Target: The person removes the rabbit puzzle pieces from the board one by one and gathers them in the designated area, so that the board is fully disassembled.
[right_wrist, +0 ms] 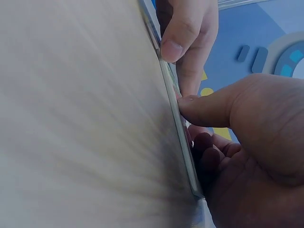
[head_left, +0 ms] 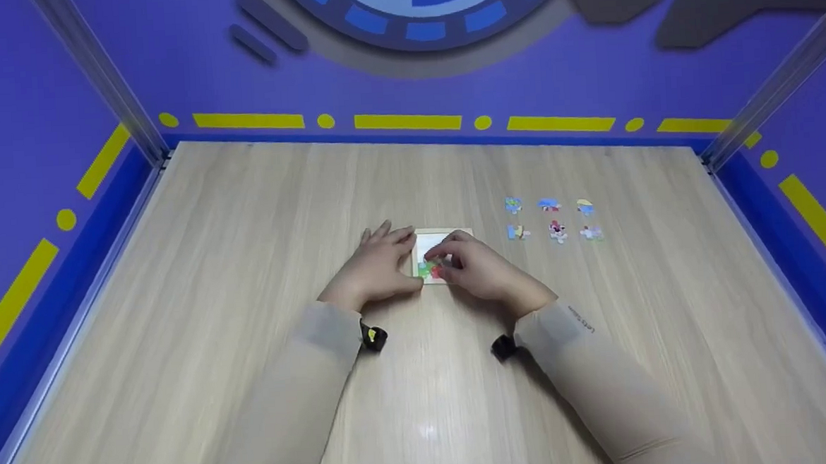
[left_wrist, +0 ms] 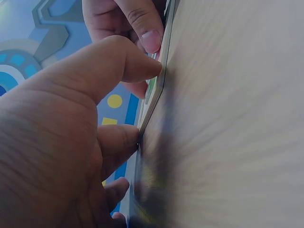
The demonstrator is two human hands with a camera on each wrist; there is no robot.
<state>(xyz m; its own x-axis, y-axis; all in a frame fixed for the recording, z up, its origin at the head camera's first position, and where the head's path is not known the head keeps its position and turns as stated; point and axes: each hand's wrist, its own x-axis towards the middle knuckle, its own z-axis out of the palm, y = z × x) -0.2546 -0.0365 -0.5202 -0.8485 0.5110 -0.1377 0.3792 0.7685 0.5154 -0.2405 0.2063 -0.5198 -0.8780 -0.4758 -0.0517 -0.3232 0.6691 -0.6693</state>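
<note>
A small square puzzle tray (head_left: 442,230) with a pale wooden rim lies on the table between both hands. Green and red puzzle pieces (head_left: 435,272) sit along its near side, and white base shows farther back. My left hand (head_left: 376,269) holds the tray at its left side, thumb at the near corner and index finger at the far one. Over the tray, my right hand (head_left: 482,267) pinches a puzzle piece, mostly hidden by the fingers, low against the pieces inside. In the right wrist view the right thumb (right_wrist: 204,110) rests right at the tray's edge.
Several loose puzzle pieces lie in two rows right of the tray, among them a mouse-face piece (head_left: 558,231) and a blue-green one (head_left: 513,204). The wood-grain table (head_left: 277,204) is bounded by purple-blue panels (head_left: 406,94) at the back and sides.
</note>
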